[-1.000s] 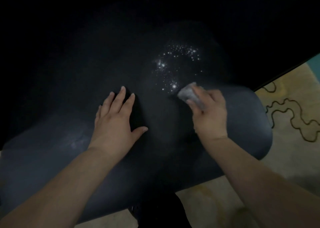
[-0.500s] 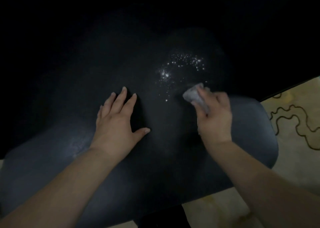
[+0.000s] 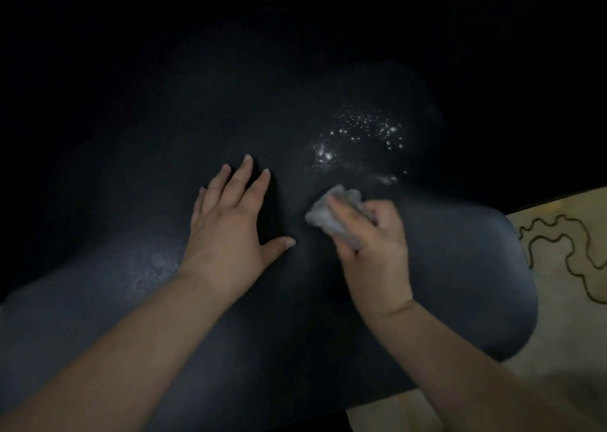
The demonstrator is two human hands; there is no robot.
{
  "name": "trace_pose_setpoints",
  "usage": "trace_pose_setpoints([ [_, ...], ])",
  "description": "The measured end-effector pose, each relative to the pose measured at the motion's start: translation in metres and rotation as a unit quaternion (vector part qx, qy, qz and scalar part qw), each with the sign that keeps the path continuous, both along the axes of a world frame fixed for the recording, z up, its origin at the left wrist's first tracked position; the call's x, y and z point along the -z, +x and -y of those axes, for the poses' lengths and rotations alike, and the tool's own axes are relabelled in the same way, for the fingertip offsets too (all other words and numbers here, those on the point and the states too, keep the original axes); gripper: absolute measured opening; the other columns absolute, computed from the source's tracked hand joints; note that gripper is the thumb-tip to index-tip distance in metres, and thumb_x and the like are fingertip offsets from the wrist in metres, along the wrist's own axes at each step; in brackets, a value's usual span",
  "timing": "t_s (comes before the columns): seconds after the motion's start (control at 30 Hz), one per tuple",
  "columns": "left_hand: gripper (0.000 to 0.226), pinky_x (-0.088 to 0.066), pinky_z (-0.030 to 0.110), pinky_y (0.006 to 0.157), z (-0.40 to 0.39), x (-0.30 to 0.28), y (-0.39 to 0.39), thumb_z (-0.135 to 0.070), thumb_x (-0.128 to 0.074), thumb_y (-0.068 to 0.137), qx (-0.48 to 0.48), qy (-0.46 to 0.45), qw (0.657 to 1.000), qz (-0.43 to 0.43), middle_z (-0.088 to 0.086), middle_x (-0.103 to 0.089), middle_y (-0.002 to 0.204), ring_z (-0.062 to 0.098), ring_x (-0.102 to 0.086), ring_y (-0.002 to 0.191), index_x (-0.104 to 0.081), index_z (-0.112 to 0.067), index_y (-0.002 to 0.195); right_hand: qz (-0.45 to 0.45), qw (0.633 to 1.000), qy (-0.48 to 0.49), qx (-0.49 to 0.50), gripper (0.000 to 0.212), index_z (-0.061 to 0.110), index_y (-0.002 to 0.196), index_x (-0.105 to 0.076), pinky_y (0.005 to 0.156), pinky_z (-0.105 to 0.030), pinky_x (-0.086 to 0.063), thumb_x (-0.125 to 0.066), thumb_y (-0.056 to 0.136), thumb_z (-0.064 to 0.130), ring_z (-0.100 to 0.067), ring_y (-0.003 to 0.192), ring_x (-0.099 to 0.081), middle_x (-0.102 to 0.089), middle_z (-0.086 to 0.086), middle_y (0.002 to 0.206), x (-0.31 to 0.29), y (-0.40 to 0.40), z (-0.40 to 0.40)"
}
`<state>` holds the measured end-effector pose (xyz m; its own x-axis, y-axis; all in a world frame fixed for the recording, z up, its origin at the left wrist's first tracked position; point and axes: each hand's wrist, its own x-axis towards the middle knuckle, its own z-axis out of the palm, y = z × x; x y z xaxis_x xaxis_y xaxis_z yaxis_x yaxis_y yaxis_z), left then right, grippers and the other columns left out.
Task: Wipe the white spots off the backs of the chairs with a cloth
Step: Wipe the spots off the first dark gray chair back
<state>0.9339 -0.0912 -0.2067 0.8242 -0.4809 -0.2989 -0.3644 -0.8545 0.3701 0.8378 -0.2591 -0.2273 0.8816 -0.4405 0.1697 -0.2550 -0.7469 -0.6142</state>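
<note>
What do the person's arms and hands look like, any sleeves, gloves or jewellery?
Both forearms are bare up to the frame edge, with no sleeves in view. The left hand and right hand wear no gloves, rings or watch. Fingernails are short and unpainted.

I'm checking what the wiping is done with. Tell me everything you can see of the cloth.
The cloth is a small, pale grey wad, soft and crumpled, somewhat blurred. The right hand grips it, fingers curled over it, and it meets the dark chair back just below the cluster of white spots. Part of it is hidden under the fingers.

hands (image 3: 371, 244) wiping chair (image 3: 460, 267) — cloth (image 3: 331, 216), white spots (image 3: 361, 136)
</note>
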Motion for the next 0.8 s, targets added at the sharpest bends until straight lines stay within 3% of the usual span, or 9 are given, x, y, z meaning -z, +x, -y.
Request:
trace_pose_setpoints([
  [0.07, 0.1, -0.001, 0.042, 0.118, 0.002, 0.001, 0.001, -0.061, -0.068, 0.071, -0.005, -0.005, 1.0, 0.0, -0.009, 0.0, 0.16, 0.016, 0.005, 0.146, -0.017, -0.03, 0.151, -0.015, 0.995, -0.001, -0.097, 0.031, 0.025, 0.11, -0.07, 0.077, -0.031, -0.046, -0.068, 0.083, 0.009, -0.022, 0.087, -0.054, -0.052, -0.007, 0.094, -0.006, 0.013, -0.006],
  [0.1, 0.1, -0.001, 0.042, 0.118, 0.003, 0.001, 0.001, -0.06, -0.069, 0.071, -0.008, -0.005, 1.0, 0.002, -0.009, -0.001, 0.16, 0.016, 0.004, 0.146, -0.018, -0.03, 0.151, -0.012, 0.995, 0.012, -0.098, 0.03, 0.027, 0.108, -0.07, 0.078, -0.03, -0.046, -0.066, 0.085, 0.008, -0.023, 0.088, -0.055, -0.053, -0.006, 0.094, -0.006, 0.027, -0.001],
  [0.17, 0.101, -0.004, 0.044, 0.119, 0.004, 0.002, 0.002, -0.062, -0.069, 0.069, -0.006, -0.001, 1.0, 0.008, -0.009, -0.003, 0.16, 0.017, 0.003, 0.146, -0.019, -0.029, 0.151, 0.02, 0.997, 0.05, -0.051, 0.021, 0.027, 0.104, -0.068, 0.08, -0.022, -0.044, -0.066, 0.088, 0.012, -0.017, 0.093, -0.057, -0.056, -0.001, 0.096, -0.003, 0.052, 0.015],
  [0.23, 0.102, -0.007, 0.046, 0.119, 0.003, 0.003, 0.003, -0.063, -0.068, 0.068, -0.001, 0.001, 1.0, 0.008, -0.009, -0.003, 0.16, 0.017, 0.002, 0.146, -0.019, -0.029, 0.151, 0.005, 0.998, 0.069, 0.005, 0.032, 0.018, 0.12, -0.065, 0.086, -0.012, -0.039, -0.065, 0.089, 0.011, -0.01, 0.096, -0.052, -0.05, -0.002, 0.104, -0.008, 0.063, 0.026],
  [0.3, 0.102, -0.007, 0.045, 0.119, 0.003, 0.003, 0.004, -0.062, -0.068, 0.068, -0.002, 0.0, 1.0, 0.001, -0.011, -0.002, 0.16, 0.016, 0.004, 0.146, -0.018, -0.03, 0.151, 0.003, 0.996, 0.074, 0.05, 0.037, 0.012, 0.125, -0.062, 0.085, -0.008, -0.04, -0.065, 0.089, 0.008, 0.0, 0.089, -0.049, -0.046, 0.009, 0.101, -0.003, 0.052, 0.031],
  [0.37, 0.1, -0.007, 0.045, 0.119, 0.005, 0.002, 0.006, -0.06, -0.069, 0.07, -0.002, -0.005, 1.0, -0.002, -0.011, -0.002, 0.16, 0.016, 0.004, 0.146, -0.019, -0.029, 0.151, 0.009, 0.998, 0.05, 0.028, 0.037, 0.01, 0.125, -0.063, 0.082, -0.016, -0.044, -0.065, 0.088, 0.006, -0.006, 0.089, -0.051, -0.046, 0.009, 0.1, -0.003, 0.033, 0.019],
  [0.53, 0.095, -0.01, 0.044, 0.119, 0.015, 0.0, 0.014, -0.055, -0.068, 0.073, -0.002, -0.026, 1.0, -0.007, -0.011, -0.004, 0.16, 0.014, 0.002, 0.146, -0.021, -0.027, 0.151, -0.035, 0.994, 0.027, -0.103, 0.038, 0.017, 0.122, -0.065, 0.083, -0.038, -0.046, -0.062, 0.085, 0.007, -0.033, 0.095, -0.053, -0.055, -0.018, 0.105, -0.004, 0.071, 0.014],
  [0.7, 0.095, -0.01, 0.042, 0.119, 0.022, -0.001, 0.03, -0.06, -0.064, 0.074, -0.006, -0.021, 1.0, -0.006, -0.012, -0.003, 0.16, 0.011, 0.004, 0.145, -0.019, -0.028, 0.151, -0.044, 0.999, 0.011, 0.013, 0.036, 0.027, 0.125, -0.06, 0.085, -0.017, -0.032, -0.059, 0.09, 0.019, -0.028, 0.107, -0.051, -0.055, -0.015, 0.12, 0.005, 0.081, 0.048],
  [0.8, 0.094, -0.01, 0.04, 0.119, 0.027, -0.002, 0.035, -0.06, -0.063, 0.074, -0.007, -0.024, 1.0, -0.006, -0.012, -0.004, 0.16, 0.011, 0.003, 0.144, -0.02, -0.027, 0.151, -0.05, 0.998, 0.023, 0.028, 0.04, 0.025, 0.124, -0.062, 0.084, -0.023, -0.036, -0.062, 0.087, 0.012, -0.031, 0.101, -0.053, -0.056, -0.018, 0.114, -0.001, 0.054, 0.031],
])
